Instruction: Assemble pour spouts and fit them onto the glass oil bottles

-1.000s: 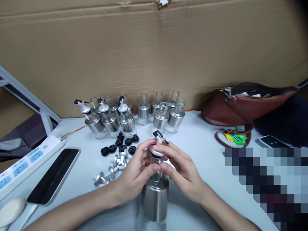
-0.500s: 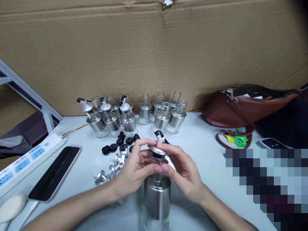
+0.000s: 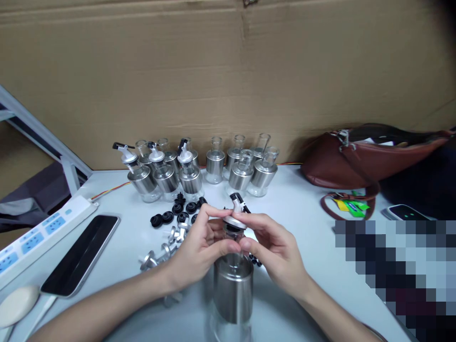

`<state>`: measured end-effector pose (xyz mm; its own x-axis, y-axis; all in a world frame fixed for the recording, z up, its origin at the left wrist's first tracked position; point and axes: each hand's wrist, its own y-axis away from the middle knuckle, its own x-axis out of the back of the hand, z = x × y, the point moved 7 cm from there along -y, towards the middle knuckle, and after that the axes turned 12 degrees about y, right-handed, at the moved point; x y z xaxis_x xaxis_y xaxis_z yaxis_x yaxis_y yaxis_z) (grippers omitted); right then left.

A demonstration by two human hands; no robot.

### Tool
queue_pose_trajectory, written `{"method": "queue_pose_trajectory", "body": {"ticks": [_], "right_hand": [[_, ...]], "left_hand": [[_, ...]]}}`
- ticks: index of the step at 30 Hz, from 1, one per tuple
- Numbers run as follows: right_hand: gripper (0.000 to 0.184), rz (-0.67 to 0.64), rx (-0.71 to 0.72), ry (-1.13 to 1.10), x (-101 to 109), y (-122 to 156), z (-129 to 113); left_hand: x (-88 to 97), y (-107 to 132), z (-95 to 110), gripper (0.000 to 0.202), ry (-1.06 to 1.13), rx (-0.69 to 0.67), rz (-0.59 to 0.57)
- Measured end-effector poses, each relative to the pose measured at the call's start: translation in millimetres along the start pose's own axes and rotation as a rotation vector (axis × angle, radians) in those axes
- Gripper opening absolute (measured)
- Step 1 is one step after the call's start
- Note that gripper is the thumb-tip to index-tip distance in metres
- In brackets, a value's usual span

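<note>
Both my hands are closed round the neck of a steel-sleeved glass bottle point(image 3: 233, 289) standing on the white table point(image 3: 302, 204) in front of me. My left hand point(image 3: 199, 249) pinches the neck from the left. My right hand point(image 3: 272, 251) holds the silver pourer cap with a black spout point(image 3: 235, 211) on the bottle's mouth. Behind my hands lie several black rubber stoppers point(image 3: 178, 211) and several loose silver pourer parts point(image 3: 162, 249). Further back stand three bottles with pourers fitted point(image 3: 156, 173) and several open bottles point(image 3: 245, 168).
A cardboard wall point(image 3: 213, 80) closes off the back. At the left lie a white power strip point(image 3: 39, 232), a black phone point(image 3: 81, 254) and a pale oval object point(image 3: 16, 304). A brown leather bag point(image 3: 370, 154), coloured packets point(image 3: 351, 205) and another phone point(image 3: 404, 212) sit at the right.
My hands and the bottle have stayed nearly in place; the fingers have shifted slightly round the cap, which now sits a little tilted. The view has moved slightly.
</note>
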<state>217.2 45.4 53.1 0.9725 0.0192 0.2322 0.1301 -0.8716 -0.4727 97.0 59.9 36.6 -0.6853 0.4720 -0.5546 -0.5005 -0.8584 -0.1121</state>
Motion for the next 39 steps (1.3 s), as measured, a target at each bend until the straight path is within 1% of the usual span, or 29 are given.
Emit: {"method": "queue_pose_trajectory", "body": {"ticks": [5, 8, 13, 16, 19, 22, 24, 26, 28, 29, 31, 33, 34, 36, 39], "right_hand": [[0.022, -0.013, 0.041, 0.106, 1.0, -2.3, -3.6], [0.019, -0.006, 0.057, 0.159, 1.0, -2.2, -3.8], [0.025, -0.005, 0.078, 0.126, 0.0, -1.8, -2.0], [0.025, -0.015, 0.106, 0.103, -0.3, -2.6, -3.9], [0.026, -0.003, 0.154, 0.148, 1.1, -2.0, -9.5], [0.028, -0.013, 0.185, 0.183, 0.1, 1.8, -15.0], [0.031, -0.023, 0.155, 0.144, -0.5, 4.7, -14.8], [0.034, 0.019, 0.096, 0.069, 3.1, 6.2, -11.7], [0.033, 0.138, 0.042, -0.001, 12.9, 5.8, -7.2], [0.029, 0.212, 0.026, -0.025, 19.1, 5.2, -5.2], [0.021, 0.345, 0.002, -0.045, 30.4, 3.7, -1.4], [0.015, 0.437, -0.02, -0.046, 38.1, 2.3, 2.0], [0.013, 0.453, -0.03, -0.04, 39.5, 1.5, 3.3], [0.011, 0.436, -0.054, -0.018, 38.4, -0.4, 5.6], [0.011, 0.377, -0.082, 0.032, 33.4, -2.6, 7.9]], "left_hand": [[0.0, -1.5, 1.9, 0.028, 0.035, -0.051, -0.015], [-0.6, -0.8, -0.5, 0.028, 0.04, -0.032, -0.026], [0.9, 1.9, -3.3, 0.03, 0.032, -0.018, -0.008], [1.7, 2.4, -5.1, 0.031, 0.037, -0.009, -0.006], [1.9, 3.3, -5.7, 0.032, 0.021, 0.003, 0.009], [-1.3, 4.9, -2.7, 0.032, -0.005, 0.015, 0.028], [-6.2, 5.4, 4.4, 0.03, -0.018, -0.003, 0.024], [-12.1, 4.3, 16.5, 0.027, -0.044, -0.051, 0.005], [-17.4, 0.7, 34.2, 0.024, -0.102, -0.144, -0.014], [-19.3, -2.0, 45.0, 0.023, -0.146, -0.214, -0.016], [-21.0, -8.4, 68.6, 0.024, -0.251, -0.4, 0.009], [-20.8, -17.5, 85.3, 0.027, -0.354, -0.545, 0.047], [-20.3, -23.4, 89.9, 0.028, -0.391, -0.592, 0.056], [-18.2, -36.6, 92.2, 0.029, -0.444, -0.648, 0.054], [-11.0, -54.9, 85.2, 0.031, -0.492, -0.701, 0.049]]}}
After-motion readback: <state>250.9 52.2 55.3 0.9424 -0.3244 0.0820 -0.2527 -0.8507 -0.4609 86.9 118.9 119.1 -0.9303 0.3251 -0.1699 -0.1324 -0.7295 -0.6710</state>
